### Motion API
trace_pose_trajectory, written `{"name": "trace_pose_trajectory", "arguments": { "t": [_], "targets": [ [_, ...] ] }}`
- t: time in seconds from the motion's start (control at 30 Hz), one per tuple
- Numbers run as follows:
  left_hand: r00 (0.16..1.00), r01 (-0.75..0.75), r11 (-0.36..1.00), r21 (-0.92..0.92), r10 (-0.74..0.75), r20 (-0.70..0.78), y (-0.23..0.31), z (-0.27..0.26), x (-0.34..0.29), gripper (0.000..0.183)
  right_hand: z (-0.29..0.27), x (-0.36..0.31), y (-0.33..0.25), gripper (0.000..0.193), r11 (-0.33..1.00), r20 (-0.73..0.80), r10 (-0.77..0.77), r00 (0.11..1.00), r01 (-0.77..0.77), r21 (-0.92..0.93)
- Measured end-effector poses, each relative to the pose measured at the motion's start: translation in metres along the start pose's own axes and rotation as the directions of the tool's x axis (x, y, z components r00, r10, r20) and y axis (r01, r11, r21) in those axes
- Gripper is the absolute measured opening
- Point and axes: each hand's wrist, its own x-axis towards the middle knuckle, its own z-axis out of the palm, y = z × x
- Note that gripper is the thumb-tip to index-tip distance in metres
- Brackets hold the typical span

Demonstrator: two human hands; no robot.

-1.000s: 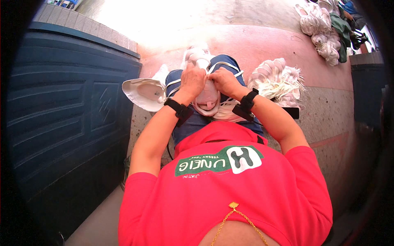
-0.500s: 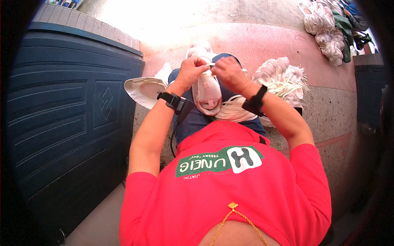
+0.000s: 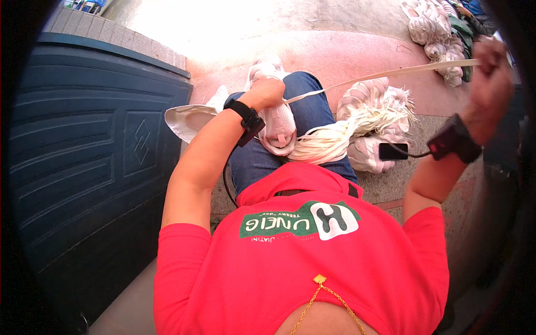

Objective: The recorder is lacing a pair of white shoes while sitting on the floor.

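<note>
A pale pink and white shoe (image 3: 279, 131) lies on my lap, its heel toward me. My left hand (image 3: 269, 92) is closed over the front part of the shoe; its fingertips are partly hidden. From the shoe a long flat cream shoelace (image 3: 385, 74) runs taut up to the right. Its far stretch is gripped in my right hand (image 3: 492, 72), raised far out to the right and slightly blurred. Across my right thigh lies a bundle of cream laces (image 3: 324, 144), close beside the shoe.
Right of my legs sits a pile of pale shoes (image 3: 364, 99). A small black device (image 3: 393, 151) hangs by a cable from my right wrist. More shoes (image 3: 429, 25) are heaped at the far right. A white fabric piece (image 3: 190, 120) and a dark blue panelled door (image 3: 95, 145) are on the left.
My right hand has swung from the shoe far out to the right, drawing the shoelace out long. My left hand has stayed at the shoe, now lower over it.
</note>
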Motion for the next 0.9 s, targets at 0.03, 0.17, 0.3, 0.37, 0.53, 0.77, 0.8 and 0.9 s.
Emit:
{"name": "trace_pose_trajectory", "arguments": {
  "t": [0.03, 0.17, 0.3, 0.37, 0.53, 0.77, 0.8, 0.9],
  "targets": [
    [0.999, -0.037, 0.998, 0.043, 0.035, 0.03, -0.001, -0.003, -0.002, 0.027, 0.012, -0.011, 0.014, 0.013, 0.997, -0.054, 0.078, 0.995, -0.079, -0.015],
    [0.996, -0.007, 0.992, -0.128, 0.019, 0.09, -0.003, -0.019, -0.028, 0.022, 0.044, -0.065, 0.091, 0.015, 0.898, -0.029, 0.359, 0.933, -0.354, -0.261],
    [0.99, 0.023, 0.999, 0.033, -0.018, -0.14, -0.015, -0.005, -0.049, 0.018, 0.07, -0.145, 0.18, 0.026, 0.707, 0.334, 0.688, 0.644, -0.493, -0.506],
    [0.97, 0.086, 0.996, 0.029, -0.077, -0.231, -0.024, 0.002, -0.051, 0.018, 0.086, -0.182, 0.216, 0.032, 0.637, 0.403, 0.714, 0.572, -0.294, -0.712],
    [0.943, 0.165, 0.977, -0.134, -0.196, -0.268, -0.026, 0.019, -0.053, 0.019, 0.1, -0.218, 0.249, 0.032, 0.554, 0.431, 0.698, 0.571, -0.05, -0.831],
    [0.915, 0.057, 0.819, -0.571, -0.272, -0.298, -0.015, 0.036, -0.046, 0.026, 0.098, -0.215, 0.244, 0.028, 0.447, 0.371, 0.83, 0.417, -0.099, -0.889],
    [0.934, 0.061, 0.834, -0.548, -0.241, -0.263, -0.012, 0.034, -0.042, 0.028, 0.096, -0.221, 0.247, 0.028, 0.436, 0.373, 0.84, 0.395, -0.082, -0.896],
    [0.961, 0.198, 0.889, -0.413, -0.26, -0.099, -0.003, 0.02, -0.03, 0.03, 0.106, -0.217, 0.231, 0.029, 0.374, 0.328, 0.871, 0.365, -0.06, -0.926]
  ]
}}
